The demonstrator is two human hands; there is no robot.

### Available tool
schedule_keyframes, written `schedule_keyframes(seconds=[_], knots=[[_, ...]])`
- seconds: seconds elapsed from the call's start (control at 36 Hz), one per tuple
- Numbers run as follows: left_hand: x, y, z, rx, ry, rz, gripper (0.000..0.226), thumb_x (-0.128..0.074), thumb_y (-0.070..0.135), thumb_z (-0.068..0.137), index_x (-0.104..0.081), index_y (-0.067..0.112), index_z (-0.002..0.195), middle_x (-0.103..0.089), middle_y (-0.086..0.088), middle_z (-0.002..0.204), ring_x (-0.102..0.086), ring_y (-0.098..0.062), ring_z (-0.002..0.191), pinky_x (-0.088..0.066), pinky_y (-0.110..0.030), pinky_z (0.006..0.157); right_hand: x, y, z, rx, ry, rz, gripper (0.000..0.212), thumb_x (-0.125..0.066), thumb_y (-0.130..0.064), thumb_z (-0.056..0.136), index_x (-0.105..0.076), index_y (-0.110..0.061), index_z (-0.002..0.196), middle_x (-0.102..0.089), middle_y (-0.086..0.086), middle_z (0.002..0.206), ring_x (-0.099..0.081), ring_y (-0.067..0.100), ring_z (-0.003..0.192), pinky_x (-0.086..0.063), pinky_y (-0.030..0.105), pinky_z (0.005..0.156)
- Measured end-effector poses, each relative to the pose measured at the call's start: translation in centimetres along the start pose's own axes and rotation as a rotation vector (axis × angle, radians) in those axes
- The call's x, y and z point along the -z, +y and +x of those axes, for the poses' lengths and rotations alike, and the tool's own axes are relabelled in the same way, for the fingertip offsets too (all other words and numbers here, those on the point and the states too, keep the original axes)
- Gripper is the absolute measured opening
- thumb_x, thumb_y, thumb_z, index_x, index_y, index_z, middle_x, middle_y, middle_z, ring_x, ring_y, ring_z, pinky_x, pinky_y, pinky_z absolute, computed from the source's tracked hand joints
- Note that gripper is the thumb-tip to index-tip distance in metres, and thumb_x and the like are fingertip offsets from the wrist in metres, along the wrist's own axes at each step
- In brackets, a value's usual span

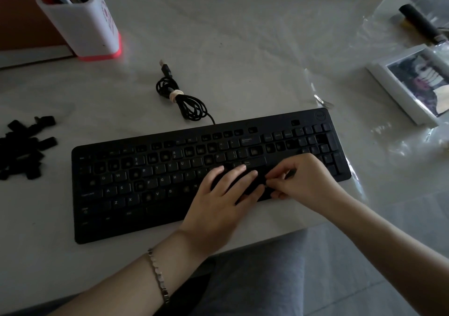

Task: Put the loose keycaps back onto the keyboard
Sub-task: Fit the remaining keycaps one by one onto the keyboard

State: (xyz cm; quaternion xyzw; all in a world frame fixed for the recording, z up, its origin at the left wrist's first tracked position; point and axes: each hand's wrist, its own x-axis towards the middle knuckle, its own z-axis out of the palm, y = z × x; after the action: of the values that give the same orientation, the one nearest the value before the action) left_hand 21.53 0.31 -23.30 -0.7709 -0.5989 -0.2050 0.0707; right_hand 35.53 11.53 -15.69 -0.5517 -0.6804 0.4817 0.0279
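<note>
Keycap seating: my left hand [226, 191] lies flat, fingers straight, on the right half of the keyboard [121, 229] while my right hand [302, 179] pinches what seems a dark keycap [260, 179], which next needs a square press; loose keycaps [24, 145] sit far left on the desk [243, 72].

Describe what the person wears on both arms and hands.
Both forearms are bare, with no sleeves or gloves showing. Behind the left hand, the wrist carries a thin silvery link bracelet. The right hand and its wrist wear nothing visible; no rings show.
</note>
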Motion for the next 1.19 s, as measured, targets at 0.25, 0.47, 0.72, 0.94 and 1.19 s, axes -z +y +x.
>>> schedule_keyframes(seconds=[0.25, 0.47, 0.72, 0.94, 1.19], knots=[[0.33, -0.04, 0.13, -0.024, -0.034, 0.001, 0.037, -0.05, 0.012, 0.086, -0.061, 0.017, 0.122, -0.056, -0.002, 0.134, -0.043, -0.024, 0.126, -0.03, -0.044, 0.104, -0.11, 0.35, -0.5, 0.033, 0.024, 0.074, 0.021, -0.074, -0.005, 0.076, -0.068, -0.024, 0.068, -0.066, 0.0, 0.061, -0.067, 0.011, 0.054, -0.052, 0.016, 0.055], [0.31, -0.1, 0.08, -0.031, -0.077, 0.035, 0.042, -0.06, 0.011, 0.081, -0.063, 0.018, 0.122, -0.053, 0.002, 0.137, -0.042, -0.022, 0.128, -0.029, -0.044, 0.105, 0.02, -0.05, -0.46, 0.013, -0.009, 0.083, 0.02, -0.075, -0.005, 0.075, -0.068, -0.023, 0.067, -0.066, 0.0, 0.058, -0.068, 0.012, 0.056, -0.053, 0.016, 0.056], [0.46, -0.03, -0.05, -0.03, -0.106, 0.037, 0.05, -0.063, 0.012, 0.079, -0.057, 0.017, 0.129, -0.051, 0.001, 0.139, -0.04, -0.023, 0.13, -0.027, -0.045, 0.106, 0.36, -0.23, -0.24, -0.051, -0.076, 0.178, 0.021, -0.07, 0.001, 0.078, -0.068, -0.018, 0.068, -0.065, -0.003, 0.054, -0.068, 0.013, 0.057, -0.056, 0.019, 0.06], [0.47, -0.12, -0.13, -0.043, -0.134, 0.035, 0.052, -0.046, 0.013, 0.084, -0.043, 0.016, 0.136, -0.048, 0.001, 0.142, -0.038, -0.023, 0.131, -0.027, -0.046, 0.106, 0.24, -0.11, -0.48, -0.043, -0.053, 0.238, 0.022, -0.066, 0.006, 0.079, -0.066, -0.014, 0.07, -0.064, 0.008, 0.064, -0.067, 0.011, 0.053, -0.053, 0.016, 0.054], [0.33, -0.15, -0.13, -0.049, -0.109, 0.011, 0.048, -0.045, 0.013, 0.086, -0.045, 0.015, 0.134, -0.05, 0.001, 0.14, -0.04, -0.023, 0.13, -0.029, -0.046, 0.105, -0.04, 0.29, -0.61, 0.026, 0.004, 0.15, 0.023, -0.07, 0.003, 0.077, -0.067, -0.019, 0.069, -0.065, 0.002, 0.062, -0.068, 0.013, 0.056, -0.055, 0.018, 0.058]])
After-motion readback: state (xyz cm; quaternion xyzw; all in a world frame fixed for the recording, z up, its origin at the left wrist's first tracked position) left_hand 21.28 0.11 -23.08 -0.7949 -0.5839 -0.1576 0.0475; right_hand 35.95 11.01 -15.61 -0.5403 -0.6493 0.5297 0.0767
